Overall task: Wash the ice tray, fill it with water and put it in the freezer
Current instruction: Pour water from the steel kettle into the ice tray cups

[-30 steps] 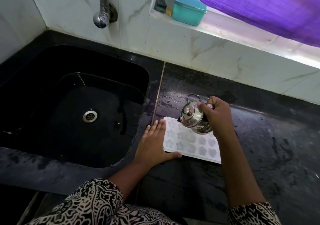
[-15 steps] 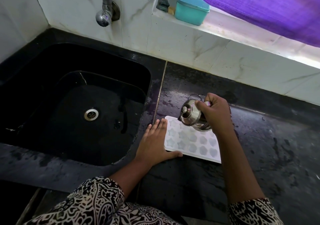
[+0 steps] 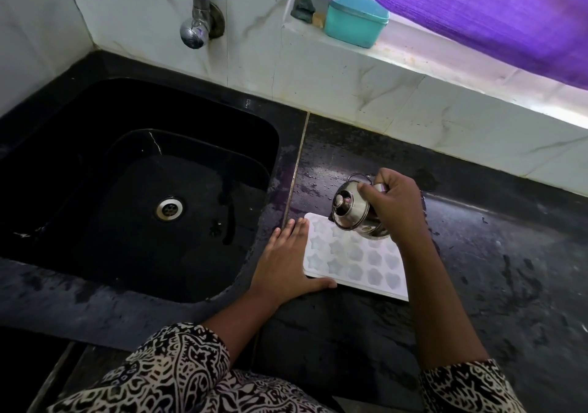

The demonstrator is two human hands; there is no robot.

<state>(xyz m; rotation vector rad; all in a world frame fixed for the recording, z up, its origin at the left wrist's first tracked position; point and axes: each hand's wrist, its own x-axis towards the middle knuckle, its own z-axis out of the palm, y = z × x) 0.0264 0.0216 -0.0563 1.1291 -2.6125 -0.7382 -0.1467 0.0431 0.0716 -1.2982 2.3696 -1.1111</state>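
A white ice tray (image 3: 356, 258) with star and heart shaped cells lies flat on the black counter (image 3: 493, 269), just right of the sink. My left hand (image 3: 286, 263) rests flat against the tray's left edge, fingers straight, thumb along its near edge. My right hand (image 3: 393, 207) grips a small steel kettle (image 3: 353, 210) with a knobbed lid, tilted to the left over the tray's far cells. Whether water is flowing from it cannot be made out.
A black sink (image 3: 136, 189) with a steel drain fills the left side, under a wall tap (image 3: 199, 14). On the marble window ledge stand a teal box (image 3: 356, 19) and a purple curtain (image 3: 477, 11). The counter surface looks wet.
The kettle in my right hand has shifted slightly toward the tray's far edge and tilted further. My left hand stays against the tray.
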